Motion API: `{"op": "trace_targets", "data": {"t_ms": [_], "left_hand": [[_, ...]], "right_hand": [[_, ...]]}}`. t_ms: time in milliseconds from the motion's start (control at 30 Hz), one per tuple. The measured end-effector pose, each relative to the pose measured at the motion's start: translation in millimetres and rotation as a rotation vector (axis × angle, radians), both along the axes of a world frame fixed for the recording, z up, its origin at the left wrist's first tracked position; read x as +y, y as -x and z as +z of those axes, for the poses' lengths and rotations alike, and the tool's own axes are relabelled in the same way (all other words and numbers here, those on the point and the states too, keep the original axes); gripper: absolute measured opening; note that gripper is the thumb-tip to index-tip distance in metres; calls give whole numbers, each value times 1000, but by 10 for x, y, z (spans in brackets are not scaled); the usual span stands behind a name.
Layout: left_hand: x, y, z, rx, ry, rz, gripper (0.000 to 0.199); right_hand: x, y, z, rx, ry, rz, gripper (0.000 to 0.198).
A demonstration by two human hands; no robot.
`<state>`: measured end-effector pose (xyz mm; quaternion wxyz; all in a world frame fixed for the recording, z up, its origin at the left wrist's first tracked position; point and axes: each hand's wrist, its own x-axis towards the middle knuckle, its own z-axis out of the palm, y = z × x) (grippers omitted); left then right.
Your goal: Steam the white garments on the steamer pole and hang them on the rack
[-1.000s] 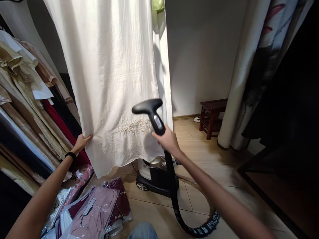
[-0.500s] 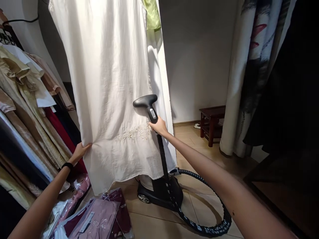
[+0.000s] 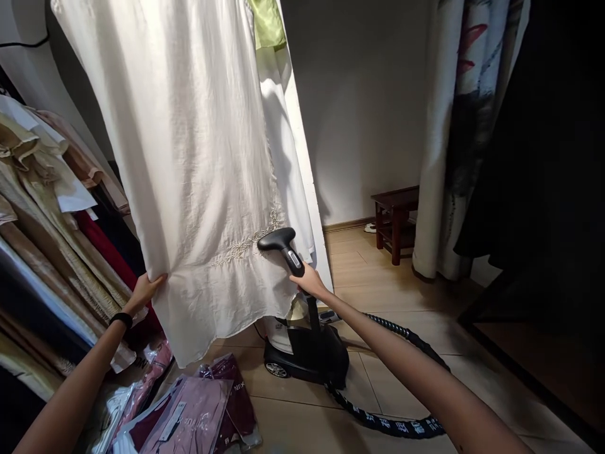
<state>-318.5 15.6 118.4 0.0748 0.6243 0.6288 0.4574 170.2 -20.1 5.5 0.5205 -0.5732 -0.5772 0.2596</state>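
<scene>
- Toward eight o'clock: pinches cream embroidered dress [image 3: 189,157] by its edge in closed left hand [image 3: 146,291]
- At six: grips black garment-steamer wand [image 3: 278,239] in curled right hand [image 3: 311,281]

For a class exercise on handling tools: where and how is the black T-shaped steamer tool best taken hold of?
Probably by its slim handle, from the lower right, as the right hand holds it. The handle slants down and right from the wide head, which is beside or against the cream garment, so the lower end offers a grip away from both.
</scene>
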Motion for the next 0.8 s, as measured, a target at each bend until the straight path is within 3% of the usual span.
{"op": "trace_targets", "data": {"t_ms": [300, 500, 667, 800], "left_hand": [[50, -11, -61, -47, -44, 43, 41], [188, 44, -125, -58, -47, 72, 49], [305, -48, -158, -39, -45, 94, 51], [443, -208, -200, -42, -15, 67, 48]], "right_hand": [[-154, 27, -598, 152, 137, 68, 26], [-363, 132, -924, 214, 279, 19, 24], [-558, 198, -999, 214, 295, -96, 25], [-842, 39, -904, 210, 246, -219, 29]]}}
